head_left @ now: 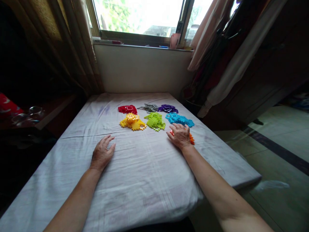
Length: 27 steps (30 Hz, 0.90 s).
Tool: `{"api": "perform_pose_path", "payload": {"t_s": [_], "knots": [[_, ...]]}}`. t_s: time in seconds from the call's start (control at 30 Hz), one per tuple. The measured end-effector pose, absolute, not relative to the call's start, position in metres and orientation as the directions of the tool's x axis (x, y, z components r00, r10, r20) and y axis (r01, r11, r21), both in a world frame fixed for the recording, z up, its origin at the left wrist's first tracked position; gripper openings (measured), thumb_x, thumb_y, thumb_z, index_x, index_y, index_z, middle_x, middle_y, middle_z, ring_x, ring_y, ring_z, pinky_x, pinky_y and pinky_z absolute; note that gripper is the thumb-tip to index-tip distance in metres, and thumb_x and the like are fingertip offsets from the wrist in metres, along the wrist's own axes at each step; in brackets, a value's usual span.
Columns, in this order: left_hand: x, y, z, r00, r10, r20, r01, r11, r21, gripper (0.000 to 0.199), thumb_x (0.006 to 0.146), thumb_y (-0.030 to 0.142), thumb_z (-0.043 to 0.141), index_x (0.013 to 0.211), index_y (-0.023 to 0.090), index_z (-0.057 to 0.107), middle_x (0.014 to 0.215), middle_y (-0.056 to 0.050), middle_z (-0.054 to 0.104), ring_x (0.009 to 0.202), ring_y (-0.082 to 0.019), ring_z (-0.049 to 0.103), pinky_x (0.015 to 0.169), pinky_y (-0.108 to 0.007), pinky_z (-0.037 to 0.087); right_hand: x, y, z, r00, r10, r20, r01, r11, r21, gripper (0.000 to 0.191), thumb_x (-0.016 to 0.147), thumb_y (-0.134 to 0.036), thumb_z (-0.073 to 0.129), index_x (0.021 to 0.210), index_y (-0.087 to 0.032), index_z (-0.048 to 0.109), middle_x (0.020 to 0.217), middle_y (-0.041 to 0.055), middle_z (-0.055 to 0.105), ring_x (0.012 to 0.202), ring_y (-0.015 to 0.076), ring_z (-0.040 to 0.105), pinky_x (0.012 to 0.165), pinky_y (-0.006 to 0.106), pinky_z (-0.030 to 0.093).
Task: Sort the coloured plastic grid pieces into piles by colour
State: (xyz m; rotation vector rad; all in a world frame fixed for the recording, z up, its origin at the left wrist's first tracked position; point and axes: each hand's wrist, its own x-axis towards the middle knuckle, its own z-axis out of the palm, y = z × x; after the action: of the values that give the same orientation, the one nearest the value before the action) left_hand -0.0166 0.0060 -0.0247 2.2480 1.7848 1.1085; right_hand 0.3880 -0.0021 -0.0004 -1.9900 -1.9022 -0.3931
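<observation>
My right hand (179, 136) lies over a small heap of orange gear-edged plastic pieces (191, 139), fingers spread, hiding most of the heap. My left hand (102, 153) rests on the cloth to the left, fingers apart and nothing in it. Beyond the hands are more heaps of toothed plastic pieces, sorted by colour: yellow pieces (132, 123), lime green pieces (155, 121) and light blue pieces (180, 119). Farther back are red pieces (127, 109), grey pieces (151, 108) and purple pieces (168, 108).
A pale cloth (135, 180) with some wrinkles covers the table. Behind it is a low wall (145, 69) under a window, with a pink cup (174, 41) on the sill. A curtain (79, 48) hangs at left; clothes (231, 74) hang at right above the tiled floor (277, 154).
</observation>
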Motion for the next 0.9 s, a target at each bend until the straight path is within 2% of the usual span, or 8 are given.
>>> {"api": "perform_pose_path", "payload": {"t_s": [0.07, 0.17, 0.3, 0.4, 0.5, 0.6, 0.73, 0.9], "knots": [[-0.018, 0.006, -0.024, 0.054, 0.866, 0.497, 0.814, -0.326, 0.48, 0.033, 0.087, 0.04, 0.051, 0.111, 0.024, 0.067, 0.131, -0.009, 0.066, 0.12, -0.027, 0.063, 0.109, -0.046, 0.048, 0.396, -0.004, 0.003, 0.126, 0.854, 0.505, 0.99, -0.074, -0.123, 0.04, 0.091, -0.041, 0.052, 0.123, -0.022, 0.068, 0.142, 0.0128, 0.058, 0.125, 0.03, 0.049, 0.111, 0.051, 0.02], [-0.02, 0.006, -0.022, 0.007, 0.859, 0.511, 0.794, -0.316, 0.52, 0.033, 0.087, 0.041, 0.051, 0.111, 0.025, 0.066, 0.13, -0.008, 0.067, 0.12, -0.027, 0.063, 0.108, -0.046, 0.048, 0.425, -0.002, 0.006, 0.305, 0.773, 0.555, 0.947, -0.186, -0.262, 0.045, 0.092, -0.041, 0.048, 0.126, -0.019, 0.066, 0.144, 0.0156, 0.054, 0.127, 0.0313, 0.05, 0.11, 0.049, 0.028], [-0.025, 0.007, -0.019, -0.083, 0.865, 0.495, 0.748, -0.274, 0.604, 0.033, 0.087, 0.042, 0.051, 0.111, 0.025, 0.066, 0.129, -0.007, 0.068, 0.122, -0.025, 0.062, 0.107, -0.043, 0.049, 0.473, 0.008, 0.001, 0.591, 0.64, 0.492, 0.79, -0.334, -0.514, 0.05, 0.09, -0.037, 0.042, 0.124, -0.01, 0.067, 0.135, 0.0213, 0.06, 0.125, 0.031, 0.054, 0.105, 0.043, 0.04], [-0.029, 0.009, -0.02, -0.17, 0.883, 0.438, 0.673, -0.22, 0.706, 0.035, 0.086, 0.045, 0.052, 0.112, 0.024, 0.066, 0.127, -0.007, 0.069, 0.119, -0.025, 0.064, 0.105, -0.043, 0.051, 0.497, 0.022, -0.009, 0.715, 0.549, 0.433, 0.677, -0.39, -0.624, 0.051, 0.09, -0.035, 0.04, 0.123, -0.008, 0.067, 0.128, 0.023, 0.062, 0.122, 0.0314, 0.056, 0.104, 0.044, 0.043], [-0.031, 0.011, -0.023, -0.29, 0.888, 0.356, 0.549, -0.151, 0.822, 0.041, 0.084, 0.047, 0.055, 0.114, 0.022, 0.066, 0.123, -0.009, 0.071, 0.114, -0.024, 0.066, 0.102, -0.043, 0.053, 0.507, 0.039, -0.018, 0.733, 0.535, 0.42, 0.655, -0.389, -0.648, 0.05, 0.091, -0.036, 0.041, 0.124, -0.009, 0.067, 0.131, 0.0223, 0.061, 0.125, 0.0316, 0.056, 0.108, 0.046, 0.042], [-0.031, 0.012, -0.026, -0.348, 0.889, 0.298, 0.45, -0.12, 0.885, 0.047, 0.079, 0.049, 0.057, 0.114, 0.019, 0.066, 0.122, -0.01, 0.072, 0.113, -0.024, 0.067, 0.103, -0.041, 0.052, 0.509, 0.057, -0.023, 0.707, 0.622, 0.338, 0.652, -0.387, -0.652, 0.05, 0.092, -0.038, 0.041, 0.127, -0.012, 0.066, 0.135, 0.0205, 0.06, 0.128, 0.0311, 0.054, 0.11, 0.046, 0.04], [-0.028, 0.012, -0.027, -0.353, 0.896, 0.269, 0.434, -0.098, 0.895, 0.05, 0.076, 0.052, 0.058, 0.113, 0.02, 0.067, 0.121, -0.009, 0.072, 0.112, -0.025, 0.067, 0.105, -0.042, 0.05, 0.493, 0.083, -0.025, 0.649, 0.738, 0.186, 0.63, -0.383, -0.676, 0.049, 0.091, -0.043, 0.043, 0.122, -0.015, 0.07, 0.125, 0.0178, 0.067, 0.119, 0.031, 0.06, 0.105, 0.044, 0.045], [-0.023, 0.01, -0.023, -0.321, 0.908, 0.268, 0.492, -0.082, 0.867, 0.046, 0.076, 0.052, 0.057, 0.109, 0.022, 0.069, 0.118, -0.008, 0.073, 0.112, -0.026, 0.067, 0.106, -0.043, 0.049, 0.432, 0.11, -0.026, 0.572, 0.784, 0.243, 0.627, -0.226, -0.745, 0.048, 0.091, -0.042, 0.044, 0.124, -0.017, 0.068, 0.125, 0.013, 0.07, 0.119, 0.0264, 0.061, 0.106, 0.04, 0.044]]}}
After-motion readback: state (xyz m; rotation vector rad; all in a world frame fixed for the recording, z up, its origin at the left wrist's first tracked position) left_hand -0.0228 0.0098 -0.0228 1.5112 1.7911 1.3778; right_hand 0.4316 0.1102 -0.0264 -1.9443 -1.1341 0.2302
